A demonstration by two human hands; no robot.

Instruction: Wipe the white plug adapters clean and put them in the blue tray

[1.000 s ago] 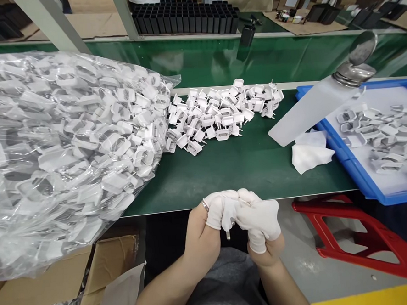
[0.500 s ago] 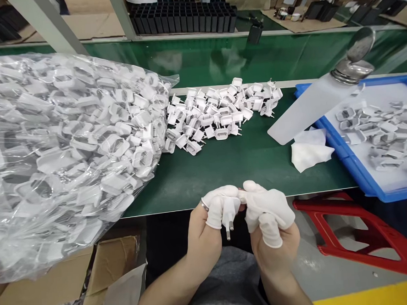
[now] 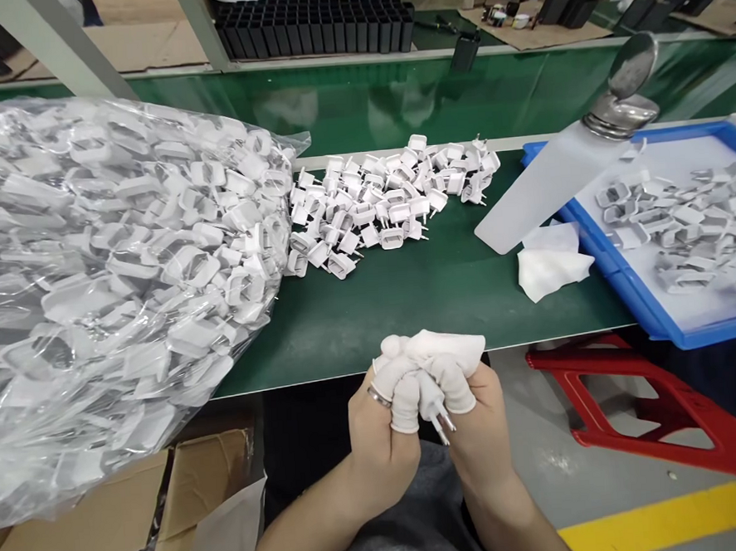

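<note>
Just off the near table edge, my left hand (image 3: 382,428) pinches a white two-pin plug shell (image 3: 430,400), its metal pins pointing down toward me. White finger cots cover the fingertips. My right hand (image 3: 479,410) is closed on a folded white cloth (image 3: 456,349) and presses it against the plug from the right side. The two hands meet around the plug, so its upper part is hidden. A loose pile of similar white plug shells (image 3: 376,196) lies on the green table (image 3: 358,318) beyond my hands.
A big clear bag of plug shells (image 3: 111,266) fills the left side. At right, a white bottle with a metal lid (image 3: 537,186) leans by a blue tray (image 3: 631,293) of shells. A folded white wipe (image 3: 551,272) lies nearby. A red stool (image 3: 650,408) stands below.
My right hand has closed in on the plug, bringing the cloth over its top. The plug has tilted, its pins now pointing down and right. The view has shifted slightly.
</note>
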